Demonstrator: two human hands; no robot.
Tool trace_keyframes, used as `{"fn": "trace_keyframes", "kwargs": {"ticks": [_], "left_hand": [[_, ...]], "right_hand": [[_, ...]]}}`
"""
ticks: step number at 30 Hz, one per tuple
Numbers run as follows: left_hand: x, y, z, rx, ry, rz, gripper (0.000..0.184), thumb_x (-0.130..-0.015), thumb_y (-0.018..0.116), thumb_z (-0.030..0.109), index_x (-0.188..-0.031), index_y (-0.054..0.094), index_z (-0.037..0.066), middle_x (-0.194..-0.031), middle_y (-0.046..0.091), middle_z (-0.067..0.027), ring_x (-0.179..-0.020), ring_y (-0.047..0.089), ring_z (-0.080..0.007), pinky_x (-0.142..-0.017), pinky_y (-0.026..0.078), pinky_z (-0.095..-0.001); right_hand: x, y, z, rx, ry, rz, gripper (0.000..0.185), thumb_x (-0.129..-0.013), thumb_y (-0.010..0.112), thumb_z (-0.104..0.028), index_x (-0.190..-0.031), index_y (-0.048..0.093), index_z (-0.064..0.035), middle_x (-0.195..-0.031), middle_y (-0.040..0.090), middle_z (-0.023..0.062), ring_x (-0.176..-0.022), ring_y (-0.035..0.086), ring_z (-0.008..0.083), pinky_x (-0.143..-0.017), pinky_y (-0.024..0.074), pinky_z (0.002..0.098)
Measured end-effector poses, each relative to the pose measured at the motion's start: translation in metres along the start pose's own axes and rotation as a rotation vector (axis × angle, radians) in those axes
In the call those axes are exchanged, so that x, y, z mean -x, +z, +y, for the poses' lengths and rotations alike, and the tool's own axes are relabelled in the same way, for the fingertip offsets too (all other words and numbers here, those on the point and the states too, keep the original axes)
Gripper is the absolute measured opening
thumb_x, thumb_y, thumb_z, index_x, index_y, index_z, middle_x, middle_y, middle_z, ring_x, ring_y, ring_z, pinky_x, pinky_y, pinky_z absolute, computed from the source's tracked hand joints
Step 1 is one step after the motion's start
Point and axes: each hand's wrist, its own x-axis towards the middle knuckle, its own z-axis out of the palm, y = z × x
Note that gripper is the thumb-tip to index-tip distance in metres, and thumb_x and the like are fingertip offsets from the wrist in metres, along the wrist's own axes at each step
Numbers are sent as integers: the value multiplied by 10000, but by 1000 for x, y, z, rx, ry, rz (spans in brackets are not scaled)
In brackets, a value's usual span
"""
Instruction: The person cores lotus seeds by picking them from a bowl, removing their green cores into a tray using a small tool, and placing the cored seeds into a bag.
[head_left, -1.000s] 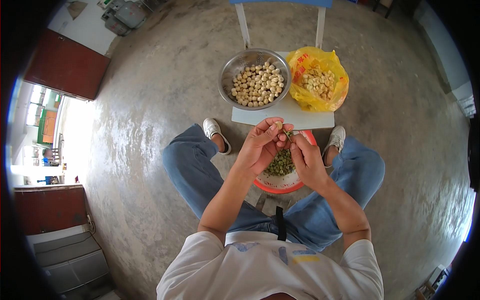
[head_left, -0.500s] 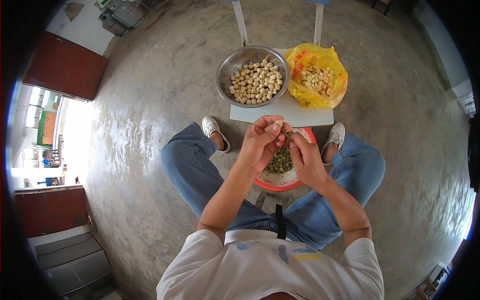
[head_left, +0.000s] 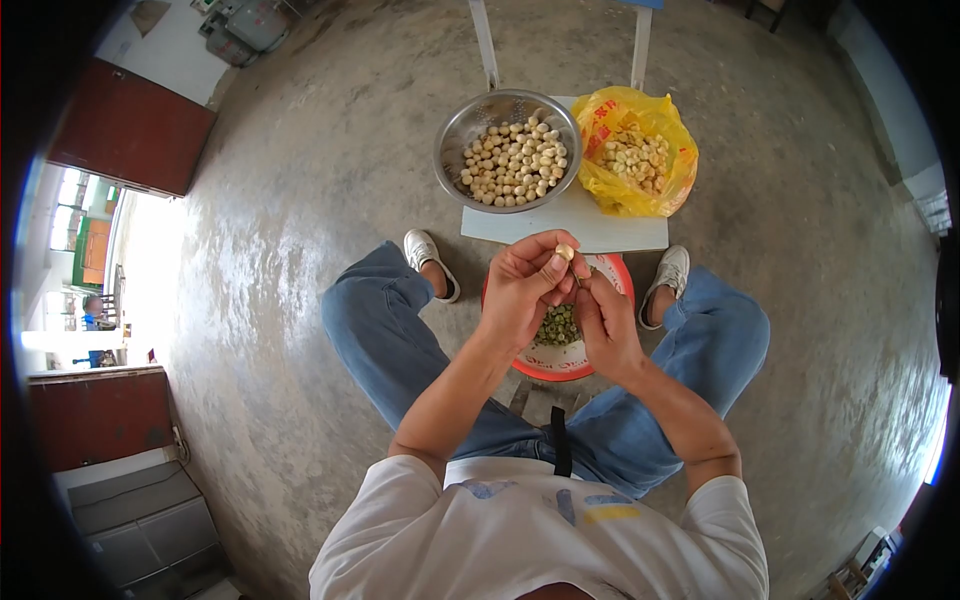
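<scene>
My left hand (head_left: 528, 285) pinches a small round cream-coloured piece (head_left: 565, 252) between thumb and fingers. Close beside it, my right hand (head_left: 607, 318) is closed on a thin stick-like tool (head_left: 577, 280), whose tip points toward that piece; whether they touch is hard to see. Below both hands sits a red-rimmed white basin (head_left: 553, 372) with small green pieces (head_left: 558, 327) in it, partly covered by my hands. Beyond them a metal colander (head_left: 443, 160) holds many round cream-coloured pieces (head_left: 512, 165). To its right, an open yellow plastic bag (head_left: 668, 195) contains pale yellowish lumps (head_left: 635, 160).
Colander and bag stand on a white chair seat (head_left: 560, 232) with pale legs behind. My knees flank the basin, on a concrete floor (head_left: 270, 330). Gas cylinders (head_left: 250, 28) stand far left, a grey cabinet (head_left: 150, 525) lower left.
My left hand has turned slightly, bringing the round piece a little lower and to the right. My right hand has shifted slightly with the thin tool.
</scene>
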Motion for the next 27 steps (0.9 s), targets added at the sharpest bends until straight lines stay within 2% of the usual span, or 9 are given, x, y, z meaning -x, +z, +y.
{"fn": "trace_keyframes", "kwargs": {"ticks": [5,8,17,20,23,26,27], "left_hand": [[1,4,4,-53,26,-35,158,-899,558,122,-1006,589,11,-795,614,-79,-601,483,-59,-501,364,-158],[3,7,8,-85,16,-39,161,-895,563,126,-999,593,7,-784,615,-81,-592,481,-58,-492,361,-151],[5,5,13,-103,11,-116,208,-887,573,139,-1020,589,-21,-781,619,-109,-539,498,-68,-450,406,-176],[7,5,15,-124,16,-134,212,-891,564,134,-1021,583,-32,-780,620,-118,-524,493,-69,-449,416,-187],[8,6,15,-132,25,-135,206,-896,554,125,-1020,580,-37,-783,621,-121,-517,488,-66,-447,415,-188],[7,6,14,-174,42,-100,191,-899,547,108,-1017,581,-38,-791,624,-124,-512,480,-61,-443,401,-182],[8,7,14,-213,55,-78,186,-898,548,102,-1015,581,-38,-795,626,-125,-510,476,-59,-440,394,-178]], "right_hand": [[3,1,0,-133,20,-18,70,-916,427,-16,-898,492,4,-630,460,35,-525,423,67,-471,347,249],[4,2,-3,-318,86,-51,106,-936,396,-31,-895,491,-7,-608,424,-5,-499,382,47,-453,315,217],[5,0,2,-759,136,-220,183,-983,359,-151,-908,476,-32,-547,386,-23,-408,296,42,-380,253,207],[5,-2,0,-995,186,-315,189,-986,360,-163,-904,473,-35,-541,383,-22,-400,283,47,-377,247,208],[5,-3,-2,-1089,214,-352,195,-986,356,-167,-896,476,-42,-542,377,-27,-391,269,52,-375,235,205],[9,1,1,-696,180,-196,130,-963,393,-102,-910,481,-23,-550,428,18,-408,347,73,-382,288,231],[8,1,-1,-441,71,-121,91,-941,411,-67,-922,482,-13,-565,454,45,-423,396,100,-394,316,246]]}}
